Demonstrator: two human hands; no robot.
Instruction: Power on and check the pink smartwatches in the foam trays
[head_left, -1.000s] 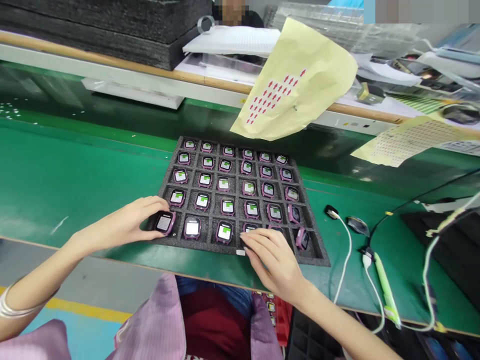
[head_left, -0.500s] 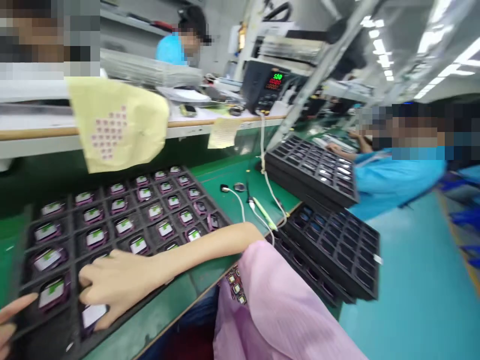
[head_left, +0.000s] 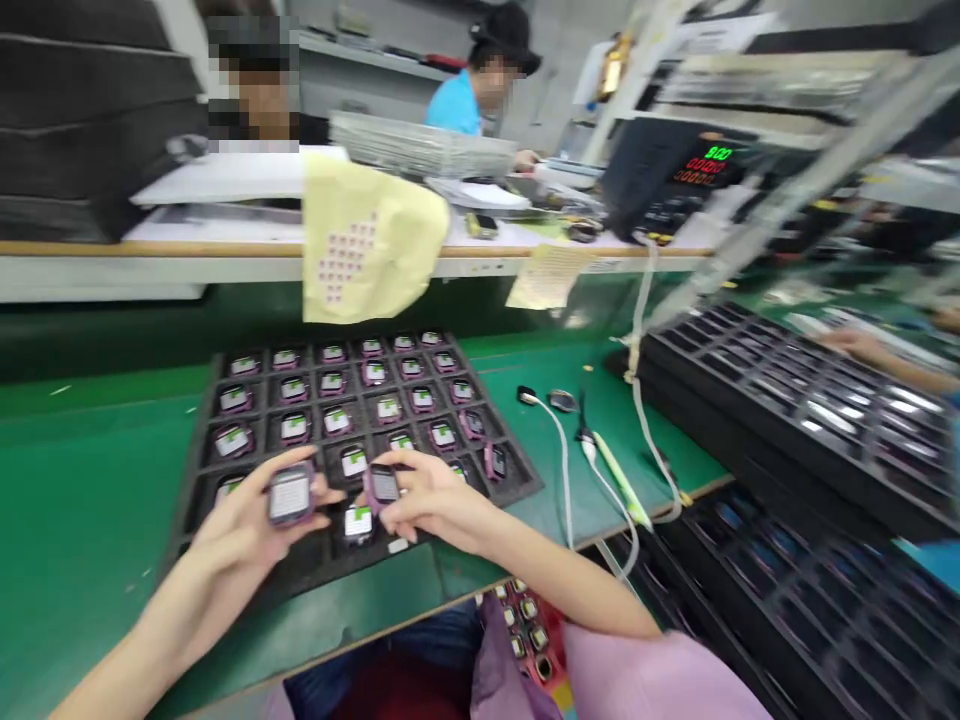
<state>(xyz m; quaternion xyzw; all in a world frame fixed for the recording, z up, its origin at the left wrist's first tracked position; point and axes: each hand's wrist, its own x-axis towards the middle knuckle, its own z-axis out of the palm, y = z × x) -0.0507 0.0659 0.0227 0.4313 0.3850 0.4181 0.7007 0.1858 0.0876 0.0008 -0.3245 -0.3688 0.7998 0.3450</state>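
My left hand (head_left: 244, 525) is closed on a purple smartwatch case (head_left: 291, 494), its lit white screen facing me. In my right hand (head_left: 439, 498) another purple watch case (head_left: 383, 484) is pinched between thumb and fingers, tilted, with a greyish screen. Both hands are above the near part of a black compartment tray (head_left: 196, 478). Watch cases with white-and-green screens, such as one watch (head_left: 358, 522) just below my right hand's watch, sit in its cells. My hands hide some of the near cells.
Stacked black trays (head_left: 750, 470) stand at the right. A white charging cable (head_left: 562, 460) and a green pen-like tool (head_left: 621, 478) lie on the green bench. Yellow paper (head_left: 367, 240) hangs from the shelf, which bears a power supply (head_left: 675, 180). A co-worker (head_left: 480, 85) is behind it.
Both hands have come up from the tray, each with a watch in it now. My left hand has moved fully into view. The camera has turned left, so the scene sits further right.
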